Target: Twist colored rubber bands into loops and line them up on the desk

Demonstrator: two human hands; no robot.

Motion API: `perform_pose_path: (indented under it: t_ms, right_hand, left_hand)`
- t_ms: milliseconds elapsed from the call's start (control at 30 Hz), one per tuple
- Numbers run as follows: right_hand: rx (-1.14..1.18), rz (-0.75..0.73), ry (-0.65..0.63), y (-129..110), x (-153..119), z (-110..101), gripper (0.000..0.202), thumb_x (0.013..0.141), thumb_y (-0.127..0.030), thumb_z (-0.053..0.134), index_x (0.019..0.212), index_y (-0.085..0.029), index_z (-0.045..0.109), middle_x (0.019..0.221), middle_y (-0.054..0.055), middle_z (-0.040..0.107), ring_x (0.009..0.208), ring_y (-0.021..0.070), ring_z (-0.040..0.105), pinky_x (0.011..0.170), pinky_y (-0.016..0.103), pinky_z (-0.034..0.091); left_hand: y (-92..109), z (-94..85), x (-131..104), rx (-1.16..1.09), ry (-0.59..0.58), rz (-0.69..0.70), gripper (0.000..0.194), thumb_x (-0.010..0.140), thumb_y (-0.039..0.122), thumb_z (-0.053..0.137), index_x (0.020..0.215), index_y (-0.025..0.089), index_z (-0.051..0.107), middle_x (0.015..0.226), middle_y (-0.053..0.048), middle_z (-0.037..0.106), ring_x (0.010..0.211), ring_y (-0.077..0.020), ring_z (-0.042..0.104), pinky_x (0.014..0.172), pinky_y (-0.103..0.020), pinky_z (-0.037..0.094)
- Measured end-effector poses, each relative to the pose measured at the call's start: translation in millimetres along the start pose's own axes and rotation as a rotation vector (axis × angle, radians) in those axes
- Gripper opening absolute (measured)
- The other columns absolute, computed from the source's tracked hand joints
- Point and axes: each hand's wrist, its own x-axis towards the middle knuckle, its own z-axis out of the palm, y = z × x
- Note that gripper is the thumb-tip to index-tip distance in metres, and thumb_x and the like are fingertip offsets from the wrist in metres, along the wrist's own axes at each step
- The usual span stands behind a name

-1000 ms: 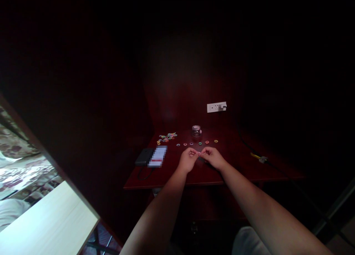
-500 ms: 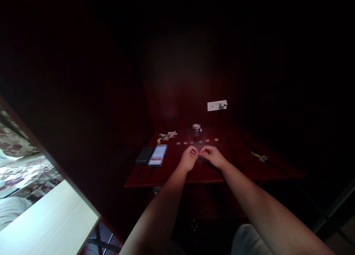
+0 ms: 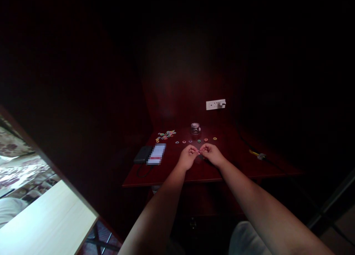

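Between the fingertips of both hands is a small pink hair tie, partly hidden by the fingers. My left hand pinches one side of it, and my right hand pinches the other. Just beyond the hands lies a spaced row of small coloured hair ties, among them a green hair tie, an orange-red hair tie and a yellow hair tie. Behind that row stands a clear jar. A loose pile of hair ties lies to the left.
On the left of the dark red desk lie a phone with a blurred screen and a black box-shaped device with a cable. A yellow-and-grey cable connector rests at the right. A socket panel is on the back wall.
The view has shifted slightly, so everything sits a little to the left. Both hands keep their pinch on the pink hair tie, their fingertips slightly farther apart.
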Motion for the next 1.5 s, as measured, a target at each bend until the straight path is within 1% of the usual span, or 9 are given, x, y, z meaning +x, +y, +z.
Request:
perform_pose_path:
  t_ms: [100,300,433,567,767,900,1067,1267,1500]
  right_hand:
    - [0.032,0.007,0.023,1.6,0.7,-0.5,0.021,0.06,-0.028,0.064,0.071,-0.016,0.051,0.049,-0.007,0.048,0.039,0.0054,0.039,0.04,0.018,0.027]
    - [0.053,0.021,0.074,7.5,2.5,-2.2,0.015,0.065,-0.025,0.055,0.077,-0.016,0.053,0.059,-0.003,0.055,0.04,0.006,0.044,0.04,0.019,0.032]
    - [0.011,0.005,0.025,4.5,1.0,-2.4,0.016,0.066,-0.026,0.056,0.077,-0.015,0.058,0.058,-0.002,0.056,0.041,0.0063,0.043,0.041,0.019,0.032]
    - [-0.039,0.007,-0.004,1.2,-0.4,-2.7,0.019,0.066,-0.031,0.06,0.071,-0.013,0.06,0.05,-0.003,0.051,0.041,0.0069,0.042,0.041,0.019,0.03]
    - [0.008,-0.002,-0.034,-1.1,-1.6,-2.6,0.024,0.064,-0.036,0.065,0.072,-0.014,0.062,0.048,-0.004,0.049,0.041,0.0067,0.039,0.042,0.02,0.028]
    - [-0.003,-0.001,-0.008,-1.9,-1.9,-2.6,0.025,0.063,-0.038,0.066,0.07,-0.014,0.061,0.047,-0.004,0.049,0.041,0.0073,0.04,0.043,0.02,0.029]
    - [-0.039,-0.029,0.008,0.8,-0.9,-3.6,0.024,0.066,-0.037,0.063,0.07,-0.014,0.059,0.049,-0.004,0.05,0.043,0.008,0.044,0.043,0.02,0.032]
    - [-0.033,-0.039,0.021,1.7,-0.7,-3.1,0.023,0.067,-0.037,0.062,0.068,-0.015,0.056,0.047,-0.005,0.049,0.041,0.0078,0.044,0.042,0.019,0.031]
    - [-0.012,-0.021,0.01,2.8,0.2,-2.6,0.023,0.066,-0.036,0.063,0.068,-0.016,0.051,0.047,-0.005,0.049,0.04,0.0078,0.045,0.041,0.019,0.032]
  left_hand:
    - [1.4,0.2,0.1,-0.001,0.001,-0.001,0.014,0.069,0.024,0.062,0.073,0.015,0.052,0.058,0.003,0.051,0.05,-0.0062,0.045,0.049,-0.017,0.033]
    - [3.2,-0.2,-1.0,-0.02,0.016,-0.007,0.017,0.071,0.028,0.06,0.075,0.015,0.051,0.057,0.004,0.049,0.048,-0.0061,0.043,0.047,-0.017,0.031]
    - [3.0,-0.4,-1.5,-0.012,0.015,-0.001,0.018,0.071,0.03,0.06,0.075,0.015,0.051,0.057,0.003,0.05,0.049,-0.0063,0.044,0.047,-0.017,0.032]
    - [1.8,-0.4,-1.3,0.006,0.019,0.0,0.017,0.071,0.029,0.06,0.076,0.015,0.052,0.058,0.003,0.051,0.049,-0.0064,0.044,0.047,-0.017,0.032]
    - [1.2,-0.6,-0.5,0.034,0.025,0.005,0.016,0.071,0.028,0.06,0.076,0.014,0.054,0.06,0.002,0.053,0.051,-0.0067,0.046,0.049,-0.017,0.033]
    - [1.4,-0.1,-0.3,0.034,0.036,0.001,0.019,0.069,0.03,0.063,0.077,0.014,0.056,0.064,-0.001,0.057,0.054,-0.0073,0.048,0.051,-0.018,0.035]
    - [5.2,0.5,-1.0,-0.009,0.006,-0.018,0.021,0.067,0.028,0.063,0.081,0.013,0.06,0.07,-0.004,0.062,0.06,-0.0099,0.053,0.057,-0.02,0.039]
    - [5.6,0.2,-1.3,-0.041,0.011,-0.048,0.015,0.066,0.026,0.063,0.073,0.013,0.058,0.06,0.0,0.058,0.054,-0.0087,0.05,0.052,-0.019,0.036]
    - [-2.6,-0.5,0.6,-0.02,0.032,-0.016,0.019,0.067,0.03,0.064,0.073,0.013,0.057,0.065,-0.002,0.061,0.058,-0.0097,0.053,0.056,-0.02,0.039]
